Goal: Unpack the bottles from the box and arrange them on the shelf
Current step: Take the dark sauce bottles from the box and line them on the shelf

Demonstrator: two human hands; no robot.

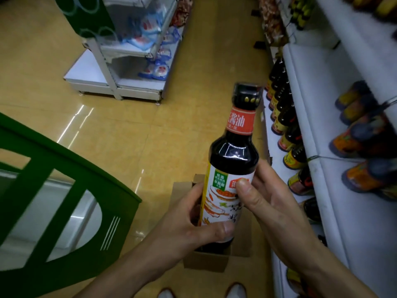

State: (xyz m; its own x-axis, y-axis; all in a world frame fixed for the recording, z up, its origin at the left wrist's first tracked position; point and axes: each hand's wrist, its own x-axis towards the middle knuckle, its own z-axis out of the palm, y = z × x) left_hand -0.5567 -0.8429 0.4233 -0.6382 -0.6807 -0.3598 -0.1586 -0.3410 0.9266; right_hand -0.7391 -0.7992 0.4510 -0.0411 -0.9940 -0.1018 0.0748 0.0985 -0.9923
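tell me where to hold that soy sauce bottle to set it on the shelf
Probably the wide labelled body of the soy sauce bottle, from the side, as the right hand and left hand do now. It is upright, its neck narrow and slick; a low grip clears the shelf edge.

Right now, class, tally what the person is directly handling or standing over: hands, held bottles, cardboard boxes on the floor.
Hands: 2, left hand and right hand
Held bottle: 1
Cardboard box: 1
Total: 4
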